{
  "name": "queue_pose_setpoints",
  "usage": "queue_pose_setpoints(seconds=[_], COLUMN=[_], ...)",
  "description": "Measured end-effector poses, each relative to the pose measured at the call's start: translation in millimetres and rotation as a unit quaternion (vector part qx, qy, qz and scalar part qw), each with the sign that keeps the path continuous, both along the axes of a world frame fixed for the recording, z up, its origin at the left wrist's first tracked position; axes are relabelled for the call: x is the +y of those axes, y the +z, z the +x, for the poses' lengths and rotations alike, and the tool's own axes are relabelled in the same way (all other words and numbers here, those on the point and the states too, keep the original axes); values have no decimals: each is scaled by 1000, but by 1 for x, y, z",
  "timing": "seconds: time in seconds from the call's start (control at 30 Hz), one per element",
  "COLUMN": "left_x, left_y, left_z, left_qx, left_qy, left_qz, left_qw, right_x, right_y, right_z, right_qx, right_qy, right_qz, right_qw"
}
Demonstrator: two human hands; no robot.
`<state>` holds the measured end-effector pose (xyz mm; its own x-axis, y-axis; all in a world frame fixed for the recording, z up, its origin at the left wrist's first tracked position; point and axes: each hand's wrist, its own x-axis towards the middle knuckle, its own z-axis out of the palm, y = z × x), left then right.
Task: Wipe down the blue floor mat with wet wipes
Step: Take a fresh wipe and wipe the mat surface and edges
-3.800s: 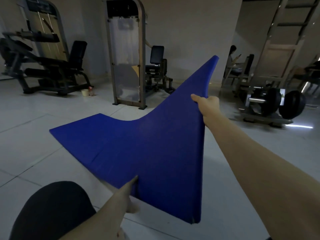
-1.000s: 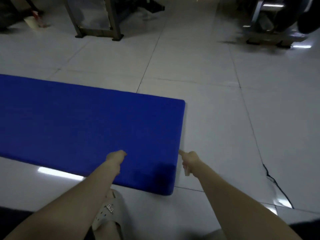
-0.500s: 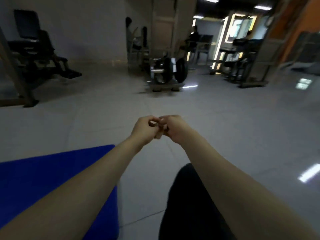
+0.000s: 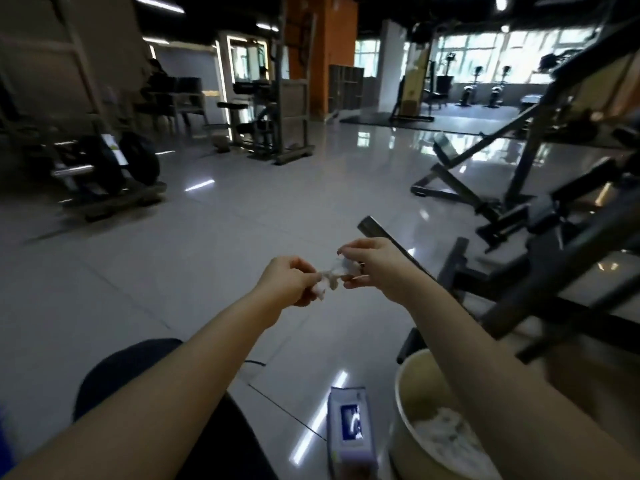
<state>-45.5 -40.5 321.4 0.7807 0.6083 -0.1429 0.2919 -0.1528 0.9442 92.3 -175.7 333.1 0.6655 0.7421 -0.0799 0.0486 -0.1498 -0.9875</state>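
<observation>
A wet wipes pack (image 4: 351, 431) is laid on the floor (image 4: 173, 271) nearest, just beside a tan cup (image 4: 412, 386) in which crumpled white wipes (image 4: 446, 434) are seen; only a blue sliver of floor mat (image 4: 2, 427) is caught at the lower-left edge. Farther out, one wet wipe (image 4: 329, 277) is pinched between the curled fingers (image 4: 306, 271) of left hand (image 4: 287, 284) and right hand (image 4: 377, 268), with weight machines (image 4: 270, 116) seen beyond.
</observation>
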Motion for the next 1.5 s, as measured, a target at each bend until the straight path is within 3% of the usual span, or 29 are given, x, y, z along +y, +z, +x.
queue_pose_setpoints(seconds=[0.1,0.17,0.27,0.37,0.47,0.53,0.6,0.67,0.77,0.83,0.97,1.1,1.23,1.33,1.43,1.5], left_x=[-46,-71,-95,-105,-106,-101,-93,-83,-72,-65,-46,-37,-50,-66,-61,-56], left_y=[-29,-48,-79,-111,-146,-168,-185,-206,-237,-259,-306,-339,-367,-364,-369,-362], left_z=[30,43,59,67,73,78,83,88,93,91,80,67,62,63,64,66], left_qx=[4,37,106,154,185,208,219,227,254,281,340,343,354,343,350,337], left_qy=[-50,-103,-145,-120,-97,-80,-44,-7,54,86,139,167,94,28,16,33], left_qz=[-123,-155,-119,-99,-102,-96,-105,-119,-140,-143,-172,-186,-262,-358,-315,-308], left_qw=[991,982,976,976,973,970,969,967,955,945,914,905,893,868,882,889], right_x=[-49,-75,-108,-134,-145,-142,-130,-106,-55,-17,28,11,4,2,-7,-4], right_y=[-25,-43,-80,-129,-165,-179,-185,-191,-208,-235,-316,-383,-417,-446,-487,-473], right_z=[6,12,29,51,61,70,80,83,69,54,30,27,25,31,38,37], right_qx=[-45,-95,-149,-144,-137,-161,-174,-145,-60,4,66,130,272,325,377,409], right_qy=[0,-44,-83,-36,44,37,-28,-87,-102,-89,-63,-156,-261,-272,-231,-215], right_qz=[-68,-120,-241,-386,-466,-491,-469,-386,-277,-250,-388,-508,-465,-409,-353,-320], right_qw=[997,987,955,910,873,855,865,907,954,964,917,837,801,808,825,827])
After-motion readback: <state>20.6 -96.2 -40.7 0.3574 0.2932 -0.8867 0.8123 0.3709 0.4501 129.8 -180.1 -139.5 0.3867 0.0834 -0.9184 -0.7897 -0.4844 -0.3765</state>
